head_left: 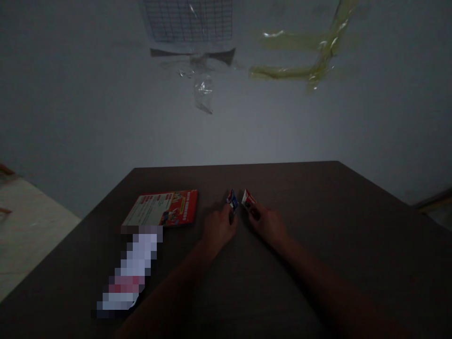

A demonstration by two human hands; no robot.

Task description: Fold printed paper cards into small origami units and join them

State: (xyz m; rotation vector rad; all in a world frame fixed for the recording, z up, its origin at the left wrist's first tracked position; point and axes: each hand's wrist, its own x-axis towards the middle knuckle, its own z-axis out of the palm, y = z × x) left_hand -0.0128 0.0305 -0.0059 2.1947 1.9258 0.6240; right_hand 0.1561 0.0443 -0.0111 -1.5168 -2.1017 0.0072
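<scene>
Near the middle of the dark tabletop, my left hand [219,228] pinches a small blue and white folded piece [232,200] between its fingers. Just to the right, my right hand [270,224] has its fingers closed on a small red and white folded piece [248,198]. The two pieces stand up from the table close together, with a narrow gap between them. Fingers cover their lower parts, and the dim light hides their details.
A red and white printed booklet or box [163,208] lies on the table [318,188] to the left. In front of it is a blurred-out, lit object [134,268]. Behind the table rises a pale wall [282,122] with yellowish tape [282,72].
</scene>
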